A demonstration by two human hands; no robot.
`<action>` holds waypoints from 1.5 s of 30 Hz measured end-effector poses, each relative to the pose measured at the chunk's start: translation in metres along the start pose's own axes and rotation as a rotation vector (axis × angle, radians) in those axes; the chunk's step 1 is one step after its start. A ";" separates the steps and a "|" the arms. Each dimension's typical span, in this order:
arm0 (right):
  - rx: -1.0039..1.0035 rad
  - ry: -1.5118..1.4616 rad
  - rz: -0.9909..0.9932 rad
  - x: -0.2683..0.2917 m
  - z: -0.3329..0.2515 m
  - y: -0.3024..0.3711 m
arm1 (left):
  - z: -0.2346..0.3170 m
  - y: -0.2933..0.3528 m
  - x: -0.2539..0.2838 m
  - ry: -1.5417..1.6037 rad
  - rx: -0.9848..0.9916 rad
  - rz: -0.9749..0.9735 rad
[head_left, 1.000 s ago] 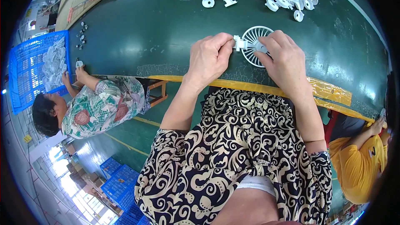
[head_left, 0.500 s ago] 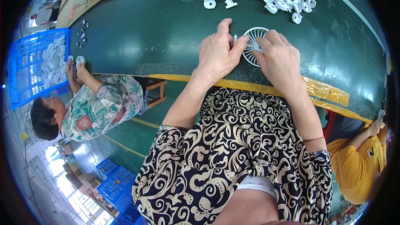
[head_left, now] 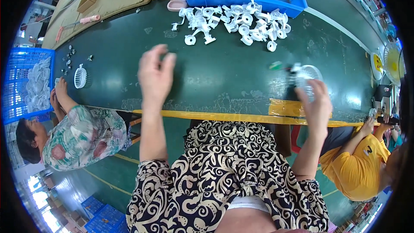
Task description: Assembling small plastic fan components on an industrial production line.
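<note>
My left hand (head_left: 156,75) is raised over the green table, thumb and fingers apart, holding nothing. Further right, my right hand (head_left: 316,103) is slightly blurred, with fingers spread beside a round white slotted fan grille (head_left: 311,73). The grille is smeared by motion, and whether the fingertips still touch it is hard to make out. A small dark part and a blurred green piece (head_left: 277,65) show at the grille's left side. Beyond my hands lies a heap of white plastic brackets with round ends (head_left: 246,19).
A blue tray (head_left: 297,6) with more white brackets stands at the far edge. At left are a white ribbed cage (head_left: 80,77), small metal parts (head_left: 69,56), a blue basket (head_left: 32,54) and a co-worker (head_left: 86,133). Another co-worker in yellow (head_left: 355,168) sits at right.
My hands have separated: the left moved left, the right moved right and nearer, with the grille now further right. A white ribbed cage now stands on the table by the left co-worker.
</note>
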State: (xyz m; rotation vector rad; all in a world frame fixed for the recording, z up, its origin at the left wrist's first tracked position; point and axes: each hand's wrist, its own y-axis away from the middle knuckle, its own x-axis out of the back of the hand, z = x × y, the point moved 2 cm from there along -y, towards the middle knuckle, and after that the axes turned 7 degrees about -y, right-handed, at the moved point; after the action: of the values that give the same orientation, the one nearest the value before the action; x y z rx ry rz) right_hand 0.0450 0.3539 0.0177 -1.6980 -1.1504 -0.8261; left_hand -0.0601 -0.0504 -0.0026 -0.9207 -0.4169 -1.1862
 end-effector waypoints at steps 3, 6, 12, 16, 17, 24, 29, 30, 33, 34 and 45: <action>-0.194 0.129 0.117 0.019 0.029 -0.009 | -0.069 -0.021 0.048 -0.472 -0.120 0.330; -0.096 -0.037 0.127 0.005 0.013 -0.030 | -0.159 -0.029 0.092 -0.829 0.014 0.512; 0.005 -0.190 0.037 -0.054 -0.049 -0.072 | -0.258 -0.040 0.154 -0.998 0.454 0.673; 0.019 -0.162 0.021 -0.082 -0.056 -0.089 | -0.303 -0.037 0.176 -1.009 0.506 0.532; 0.043 -0.169 0.027 -0.087 -0.053 -0.090 | -0.325 -0.035 0.185 -0.878 0.479 0.391; -0.092 -0.689 0.094 -0.081 -0.037 -0.076 | -0.185 -0.008 0.139 -0.212 0.606 -0.085; -0.294 -0.932 -0.091 -0.061 -0.017 -0.049 | -0.009 0.037 0.056 0.417 0.547 -0.385; -0.319 -0.928 -0.119 -0.058 -0.008 -0.044 | 0.008 0.047 0.042 0.526 0.438 -0.480; -0.303 -0.802 -0.105 -0.056 0.012 -0.032 | 0.053 0.061 0.017 0.732 0.321 -0.576; -0.286 -0.651 -0.104 -0.057 0.016 -0.030 | 0.055 0.062 0.014 0.729 0.271 -0.587; -0.091 -0.270 0.006 -0.050 0.007 -0.015 | 0.060 0.059 -0.011 -0.016 -0.215 -0.315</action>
State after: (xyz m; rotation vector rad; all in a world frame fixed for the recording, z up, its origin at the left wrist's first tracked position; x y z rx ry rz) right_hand 0.0139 0.3459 -0.0237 -1.9314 -1.3029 -0.6678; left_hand 0.0004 0.0087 0.0018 -1.0771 -0.4652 -1.5336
